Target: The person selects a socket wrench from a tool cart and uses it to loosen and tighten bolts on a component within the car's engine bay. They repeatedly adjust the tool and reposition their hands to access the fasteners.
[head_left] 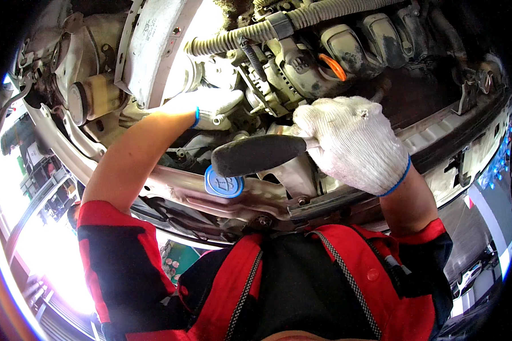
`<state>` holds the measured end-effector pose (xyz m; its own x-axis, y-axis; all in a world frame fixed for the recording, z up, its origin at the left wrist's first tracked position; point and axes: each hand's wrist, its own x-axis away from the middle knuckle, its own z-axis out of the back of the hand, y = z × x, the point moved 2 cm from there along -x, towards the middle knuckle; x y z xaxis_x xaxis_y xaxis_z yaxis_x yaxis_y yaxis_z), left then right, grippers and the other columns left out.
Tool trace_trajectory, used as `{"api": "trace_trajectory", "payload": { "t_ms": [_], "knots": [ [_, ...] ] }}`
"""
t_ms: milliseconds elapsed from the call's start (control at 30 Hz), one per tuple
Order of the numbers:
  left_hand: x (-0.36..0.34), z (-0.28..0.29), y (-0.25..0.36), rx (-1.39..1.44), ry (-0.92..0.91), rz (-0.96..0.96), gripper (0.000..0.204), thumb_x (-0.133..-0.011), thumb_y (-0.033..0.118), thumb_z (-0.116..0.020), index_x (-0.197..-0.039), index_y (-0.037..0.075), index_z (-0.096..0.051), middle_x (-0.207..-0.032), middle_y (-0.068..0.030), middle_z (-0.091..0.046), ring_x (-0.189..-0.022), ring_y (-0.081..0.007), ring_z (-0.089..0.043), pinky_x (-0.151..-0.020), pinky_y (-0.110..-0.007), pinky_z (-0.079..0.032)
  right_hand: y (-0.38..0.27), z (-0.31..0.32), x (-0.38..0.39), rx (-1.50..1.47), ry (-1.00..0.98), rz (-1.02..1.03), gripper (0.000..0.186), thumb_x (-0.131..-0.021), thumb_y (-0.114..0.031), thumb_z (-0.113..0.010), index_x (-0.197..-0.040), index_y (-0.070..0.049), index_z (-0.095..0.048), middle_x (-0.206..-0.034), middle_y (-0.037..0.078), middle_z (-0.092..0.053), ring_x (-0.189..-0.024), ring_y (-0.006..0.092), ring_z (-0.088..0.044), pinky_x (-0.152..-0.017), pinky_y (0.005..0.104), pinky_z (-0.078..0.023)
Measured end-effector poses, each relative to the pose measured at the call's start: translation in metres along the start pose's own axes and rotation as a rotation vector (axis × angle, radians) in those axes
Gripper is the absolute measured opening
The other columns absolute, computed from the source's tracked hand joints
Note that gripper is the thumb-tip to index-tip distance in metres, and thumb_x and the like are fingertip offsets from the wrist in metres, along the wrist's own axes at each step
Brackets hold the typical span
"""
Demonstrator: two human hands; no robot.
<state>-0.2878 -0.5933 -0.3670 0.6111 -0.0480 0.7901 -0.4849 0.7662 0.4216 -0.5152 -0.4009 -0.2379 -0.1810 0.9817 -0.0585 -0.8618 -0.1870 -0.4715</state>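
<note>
My right hand [352,142], in a white knit glove with a blue cuff, is closed in a fist above the front of an engine bay. From it a tool with a thick dark rounded end [260,155] points left; a short piece of metal shank shows beside the fist. My left hand [207,108], gloved the same way and partly washed out by glare, reaches in beside the engine block [270,85]. Its fingers are together, with a small metal cylinder end [218,120] poking out between them. What that belongs to is hidden. A blue reservoir cap [224,184] sits beneath the dark tool end.
A ribbed hose [290,21] crosses the engine's top. An orange loop handle [331,66] stands right of centre. Left are a pale metal panel [153,48] and a yellowish reservoir [105,94]. The car's front crossmember [233,202] runs between my body and the engine.
</note>
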Motion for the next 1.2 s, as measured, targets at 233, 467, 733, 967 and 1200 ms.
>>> {"api": "trace_trajectory", "payload": {
  "t_ms": [233, 467, 733, 967, 1200],
  "knots": [
    [-0.004, -0.001, -0.003, 0.040, 0.018, 0.024, 0.049, -0.101, 0.045, -0.049, -0.121, 0.002, -0.063, -0.111, -0.0256, -0.069, -0.102, -0.0444, -0.065, -0.092, -0.049, -0.051, 0.000, 0.000, -0.004, -0.001, -0.083, -0.016, 0.018, -0.088, -0.031, -0.065, -0.091, -0.014, -0.064, -0.079, 0.006, -0.066, -0.072, 0.0254, -0.071, -0.063, 0.0406, -0.055],
    [-0.004, -0.011, -0.006, 0.193, 0.058, 0.130, 0.053, -0.103, 0.048, -0.045, -0.120, 0.002, -0.065, -0.111, -0.0251, -0.070, -0.101, -0.0439, -0.065, -0.092, -0.049, -0.050, 0.007, -0.001, 0.002, 0.060, -0.080, -0.032, 0.015, -0.088, -0.030, -0.065, -0.090, -0.015, -0.064, -0.078, 0.005, -0.067, -0.071, 0.0241, -0.071, -0.063, 0.0399, -0.055],
    [-0.001, -0.009, -0.006, 0.035, 0.058, -0.027, 0.046, -0.101, 0.043, -0.050, -0.121, 0.004, -0.063, -0.109, -0.0249, -0.070, -0.099, -0.0432, -0.066, -0.088, -0.048, -0.052, 0.002, -0.001, 0.003, 0.025, -0.086, 0.048, 0.016, -0.090, -0.032, -0.065, -0.087, -0.016, -0.063, -0.076, 0.005, -0.065, -0.070, 0.0214, -0.070, -0.061, 0.0375, -0.053],
    [-0.006, -0.006, -0.007, -0.075, 0.094, -0.168, 0.040, -0.098, 0.036, -0.058, -0.122, 0.005, -0.062, -0.106, -0.0248, -0.069, -0.097, -0.0426, -0.067, -0.084, -0.047, -0.054, -0.015, 0.000, 0.004, -0.211, -0.211, 0.046, 0.022, -0.088, -0.033, -0.066, -0.086, -0.012, -0.069, -0.077, 0.010, -0.067, -0.067, 0.0265, -0.070, -0.058, 0.0415, -0.053],
    [-0.007, 0.006, 0.009, -0.078, -0.068, -0.142, 0.066, -0.072, 0.027, -0.076, -0.132, 0.008, -0.056, -0.109, -0.0245, -0.068, -0.101, -0.0440, -0.067, -0.087, -0.049, -0.057, -0.010, -0.004, 0.006, -0.207, -0.306, -0.001, 0.037, -0.076, -0.042, -0.080, -0.098, -0.014, -0.069, -0.084, 0.005, -0.064, -0.078, 0.0244, -0.066, -0.073, 0.0406, -0.051]
  ]
}}
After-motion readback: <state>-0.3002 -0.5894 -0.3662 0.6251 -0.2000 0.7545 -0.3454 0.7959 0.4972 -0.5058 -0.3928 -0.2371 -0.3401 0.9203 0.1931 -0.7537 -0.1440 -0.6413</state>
